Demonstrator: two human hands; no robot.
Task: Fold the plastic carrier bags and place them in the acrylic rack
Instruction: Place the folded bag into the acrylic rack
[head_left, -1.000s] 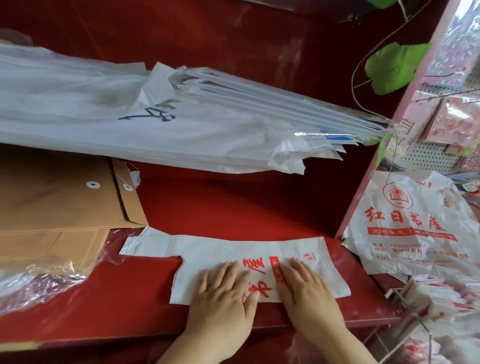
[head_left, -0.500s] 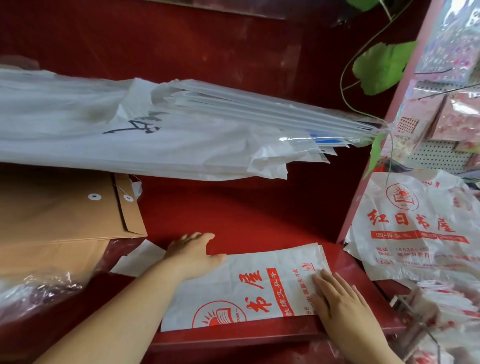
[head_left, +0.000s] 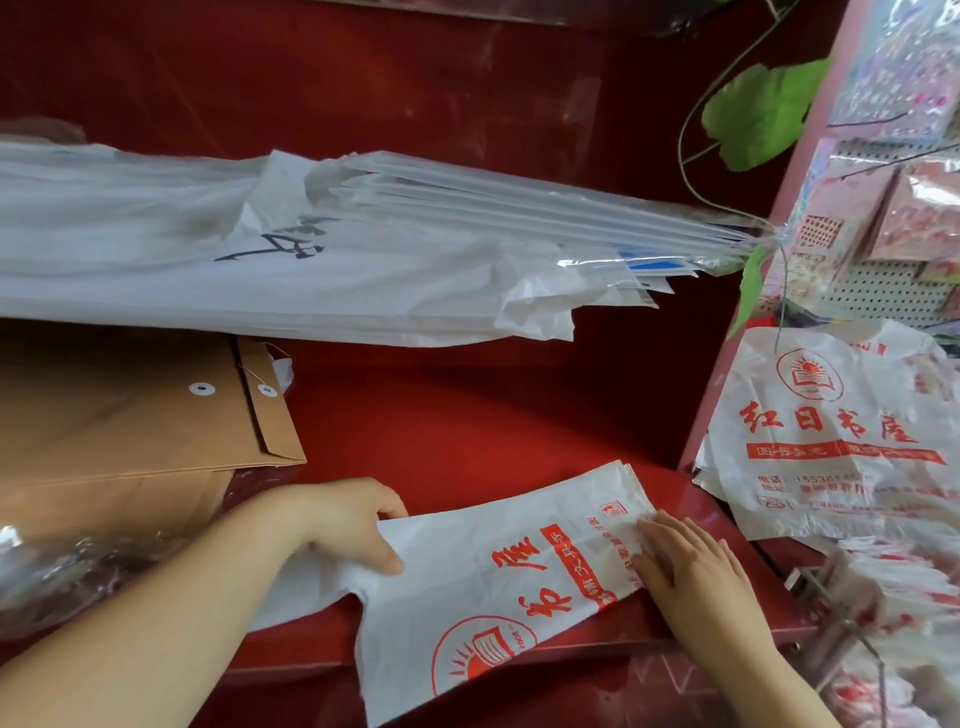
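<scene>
A white carrier bag (head_left: 483, 566) with red print lies slanted on the red counter (head_left: 467, 441), its near end hanging over the front edge. My left hand (head_left: 353, 525) grips the bag's left edge, thumb on top and fingers curled behind it. My right hand (head_left: 691, 566) lies flat on the bag's right end, fingers straight. A pile of unfolded bags (head_left: 831, 431) with the same print sits to the right. At the lower right, a clear acrylic rack (head_left: 810, 587) holds folded bags, only partly in view.
A big bundle of white plastic sheets (head_left: 260, 270) spans the back of the counter. Brown string-tie envelopes (head_left: 130, 415) lie at the left over crinkled clear wrap (head_left: 62, 571). A green leaf (head_left: 763, 114) and a pegboard of packets (head_left: 883, 234) stand at the right.
My left hand has moved off the middle of the bag to its left edge and taken hold of it. The bag has opened wider, turned slantwise and slid over the front edge.
</scene>
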